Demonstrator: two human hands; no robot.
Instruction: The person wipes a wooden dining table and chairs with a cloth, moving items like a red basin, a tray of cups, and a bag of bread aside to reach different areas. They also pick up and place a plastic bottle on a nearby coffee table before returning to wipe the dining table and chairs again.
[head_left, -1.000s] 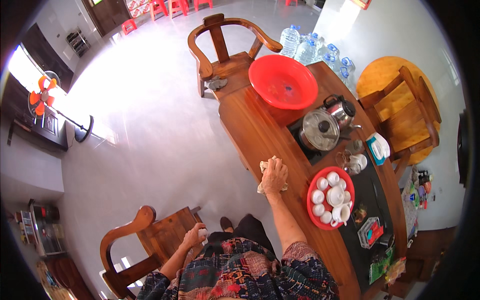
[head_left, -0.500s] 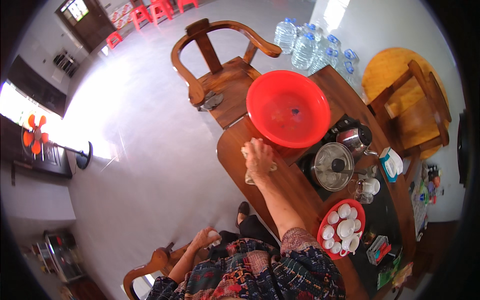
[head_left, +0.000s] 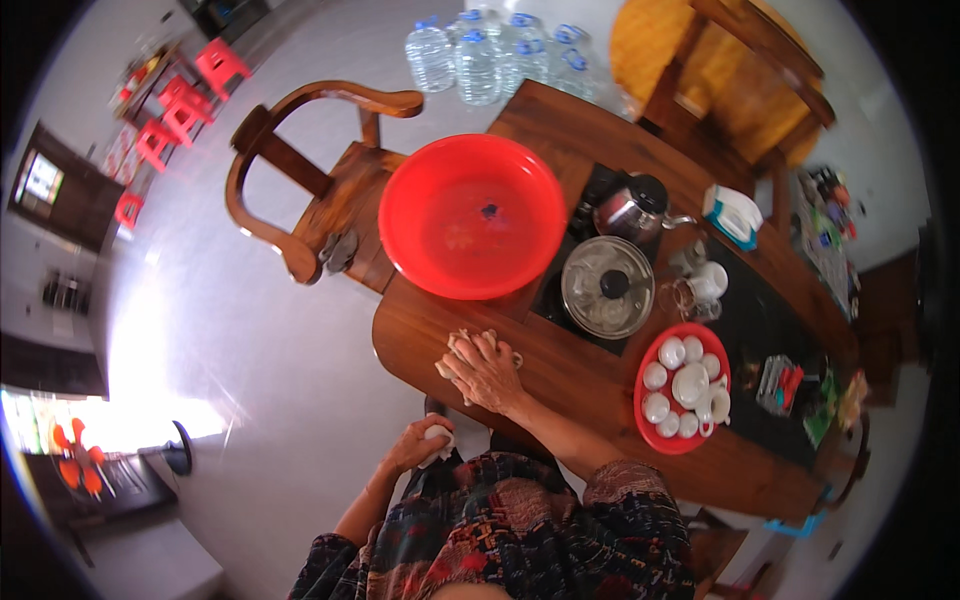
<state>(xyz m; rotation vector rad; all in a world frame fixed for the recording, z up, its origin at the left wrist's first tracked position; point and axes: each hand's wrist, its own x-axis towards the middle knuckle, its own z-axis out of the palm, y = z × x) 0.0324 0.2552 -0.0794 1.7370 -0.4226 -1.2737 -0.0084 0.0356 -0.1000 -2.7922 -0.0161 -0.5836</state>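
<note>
"Grey floor (head_left: pixel 290 410), wooden desk (head_left: pixel 590 385) running across it. What's crowding it?"

"Big red basin (head_left: pixel 470 215), qty 1, at the L end, just beyond R hand (head_left: pixel 487 375). Then 1 kettle (head_left: pixel 628 212) and 1 glass-lidded pot (head_left: pixel 590 305) next to each other. Further R: 1 tissue box (head_left: pixel 738 217) nr the far edge, 1 white mug (head_left: pixel 711 281) w/ glassware (head_left: pixel 684 295) beside it."

"Tea stuff count?"

"Red tray (head_left: pixel 640 395): 7 small white cups (head_left: pixel 655 376), 1 bigger white pot (head_left: pixel 690 385), 1 white pitcher (head_left: pixel 712 405). Off the desk, 1 armchair (head_left: pixel 355 195) by the L end, plus water bottles (head_left: pixel 478 70) on the floor behind — they overlap, so no exact no."

"Hands?"

"R hand's half-curled, gripping a crumpled beige cloth (head_left: pixel 462 337) flat on the desk nr the front edge, btwn basin and person. L hand (head_left: pixel 410 443)'s off the desk, low, fingers closed round a small white wad (head_left: pixel 438 432). Can't tell what it's made of."
</note>
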